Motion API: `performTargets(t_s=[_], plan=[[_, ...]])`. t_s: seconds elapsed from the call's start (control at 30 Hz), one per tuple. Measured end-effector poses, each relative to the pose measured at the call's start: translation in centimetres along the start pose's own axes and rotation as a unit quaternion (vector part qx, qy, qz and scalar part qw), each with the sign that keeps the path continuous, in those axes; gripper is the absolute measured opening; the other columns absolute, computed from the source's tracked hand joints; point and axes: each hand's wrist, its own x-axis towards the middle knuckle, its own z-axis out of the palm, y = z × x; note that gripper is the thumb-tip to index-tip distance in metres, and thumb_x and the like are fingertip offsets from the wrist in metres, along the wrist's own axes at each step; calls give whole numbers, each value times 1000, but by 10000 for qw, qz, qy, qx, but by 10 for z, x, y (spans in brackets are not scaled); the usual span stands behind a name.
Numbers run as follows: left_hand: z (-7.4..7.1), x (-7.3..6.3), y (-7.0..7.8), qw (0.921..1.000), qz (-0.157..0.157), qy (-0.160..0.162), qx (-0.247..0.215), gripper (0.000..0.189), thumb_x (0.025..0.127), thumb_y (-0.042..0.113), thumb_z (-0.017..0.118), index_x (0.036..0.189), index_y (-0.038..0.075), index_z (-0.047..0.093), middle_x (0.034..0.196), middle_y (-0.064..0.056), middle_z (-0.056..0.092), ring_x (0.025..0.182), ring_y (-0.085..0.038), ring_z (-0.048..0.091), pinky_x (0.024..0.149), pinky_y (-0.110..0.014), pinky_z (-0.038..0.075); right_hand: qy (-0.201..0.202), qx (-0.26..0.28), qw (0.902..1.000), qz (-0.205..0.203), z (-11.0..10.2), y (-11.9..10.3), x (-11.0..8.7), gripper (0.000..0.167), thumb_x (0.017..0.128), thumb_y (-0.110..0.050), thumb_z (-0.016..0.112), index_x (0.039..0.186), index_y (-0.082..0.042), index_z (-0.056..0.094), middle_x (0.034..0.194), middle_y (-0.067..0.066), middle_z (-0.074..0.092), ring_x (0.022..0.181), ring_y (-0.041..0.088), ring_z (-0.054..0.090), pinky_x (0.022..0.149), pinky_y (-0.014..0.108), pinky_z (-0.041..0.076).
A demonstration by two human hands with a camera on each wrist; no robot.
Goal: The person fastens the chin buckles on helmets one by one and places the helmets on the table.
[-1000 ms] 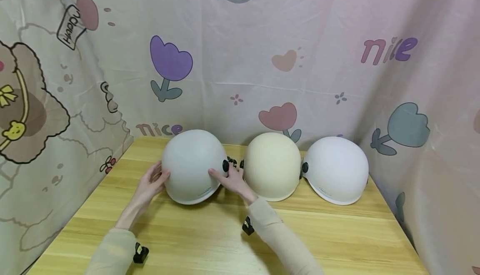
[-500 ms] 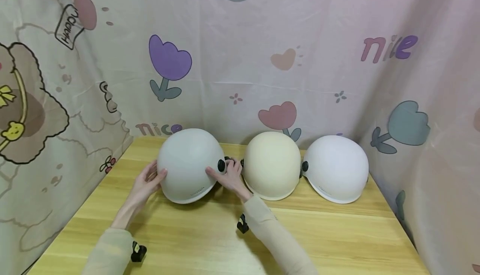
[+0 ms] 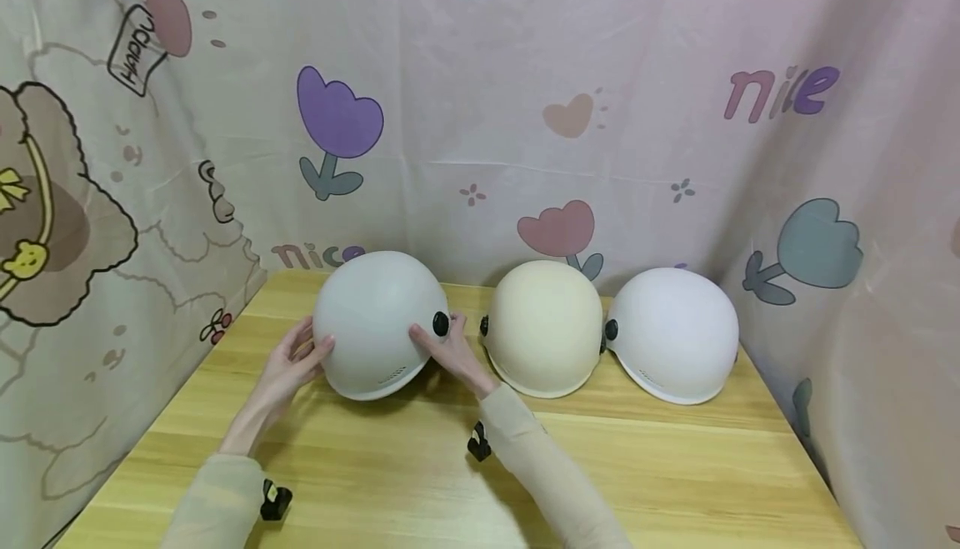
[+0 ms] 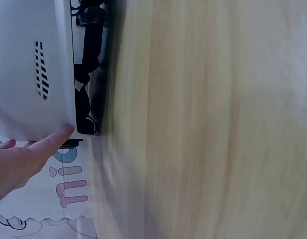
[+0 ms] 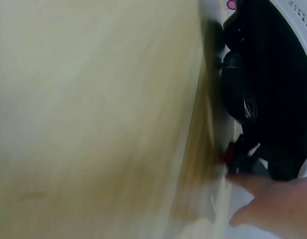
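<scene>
Head: wood-grain table (image 3: 390, 474), three helmets (image 3: 378, 324), flower-printed cloth (image 3: 465, 82) behind.

The patterned cloth (image 3: 465, 116) carries 3 pieces of lettering. The far-right "nice" (image 3: 782, 93) stands high in pink, grey and purple. The far-left "nice" (image 3: 318, 257) sits low, just above the far edge of the surface (image 3: 637, 482); the left wrist view shows its "n" and "i" sideways. On a small outlined banner (image 3: 137, 49) at left, steeply slanted letters seem to read "Happy".
</scene>
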Motion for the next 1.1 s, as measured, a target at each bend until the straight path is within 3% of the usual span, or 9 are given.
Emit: performTargets(t_s=[0.27,0.5,0.8,1.1], plan=[[2,-1,1,9999,35,129,-59,88,103,34,57,163,14,-5,169,-23,5,154,-46,15,119,-60,30,-526,625,9966,70,-2,6,2,102,86,-70,64,156,-11,19,157,24,36,146,38,39,121,57,33],[8,0,2,9980,184,389,464,93,100,34,64,163,12,-1,168,-26,8,153,-49,14,121,-65,25,-944,673,9933,34,-7,13,4,94,91,-63,63,162,-20,18,161,17,34,149,39,35,122,63,27],[13,2,-1,9952,358,399,820,94,99,27,66,163,9,0,165,-30,12,151,-53,15,117,-69,28,-893,503,9947,-100,-9,15,6,79,99,-53,56,162,-22,20,167,12,27,154,35,26,124,62,21],[17,6,-1,9910,442,550,1138,95,97,30,67,162,7,2,162,-33,18,147,-54,23,115,-71,29,-837,419,9956,-87,-9,14,7,78,102,-51,53,163,-24,13,170,10,17,156,35,17,125,64,17]])
